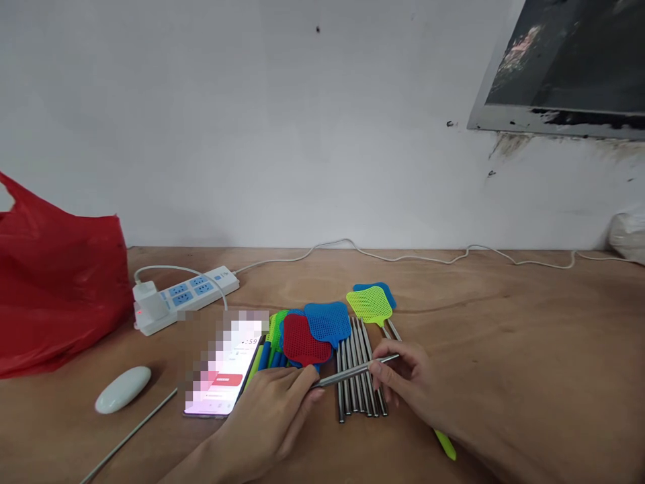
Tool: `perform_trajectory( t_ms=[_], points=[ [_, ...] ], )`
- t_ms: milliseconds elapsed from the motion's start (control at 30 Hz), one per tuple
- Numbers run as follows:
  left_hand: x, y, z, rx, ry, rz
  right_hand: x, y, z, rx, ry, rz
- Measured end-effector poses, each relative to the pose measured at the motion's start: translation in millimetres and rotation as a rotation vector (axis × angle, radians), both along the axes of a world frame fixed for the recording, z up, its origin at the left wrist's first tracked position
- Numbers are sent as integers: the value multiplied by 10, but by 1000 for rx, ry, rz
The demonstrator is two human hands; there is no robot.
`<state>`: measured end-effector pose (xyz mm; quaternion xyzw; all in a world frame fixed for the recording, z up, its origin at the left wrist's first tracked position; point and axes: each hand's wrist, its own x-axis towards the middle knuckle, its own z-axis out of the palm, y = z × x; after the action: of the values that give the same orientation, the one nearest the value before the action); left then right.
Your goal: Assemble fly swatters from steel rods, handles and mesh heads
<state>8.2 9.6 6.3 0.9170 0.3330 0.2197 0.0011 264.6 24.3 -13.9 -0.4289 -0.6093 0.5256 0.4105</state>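
Note:
A slim metal rod [347, 374] is held between my two hands, slanting up to the right. Its left end disappears into the closed fingers of my left hand [275, 407]. Near the other end, my right hand [402, 376] pinches it between thumb and fingers. Below it, several similar metal rods [357, 396] lie side by side. Just beyond my left hand, a red fly swatter head [305, 341] and a blue fly swatter head [327, 321] overlap green ones. A yellow-green fly swatter [371, 304] lies over another blue head [385, 292], its shaft running toward my right hand.
Left of the swatters lies a lit phone [229, 370]. A white mouse [123, 390], a power strip [189, 296] with a plug in it, and a red plastic bag [60, 275] are farther left. A white cable [403, 259] runs along the wall.

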Motion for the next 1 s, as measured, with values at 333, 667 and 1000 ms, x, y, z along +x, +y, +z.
perform_trajectory(
  t_ms=[333, 667, 1000],
  points=[
    [57, 1, 98, -92, 115, -9, -18, -71, 269, 388, -494, 86],
    [8, -100, -73, -81, 304, 86, 81, -86, 356, 173, -432, 118],
    [-4, -209, 182, -262, 164, 103, 127, -159, 244, 140, -493, 111]
  ],
)
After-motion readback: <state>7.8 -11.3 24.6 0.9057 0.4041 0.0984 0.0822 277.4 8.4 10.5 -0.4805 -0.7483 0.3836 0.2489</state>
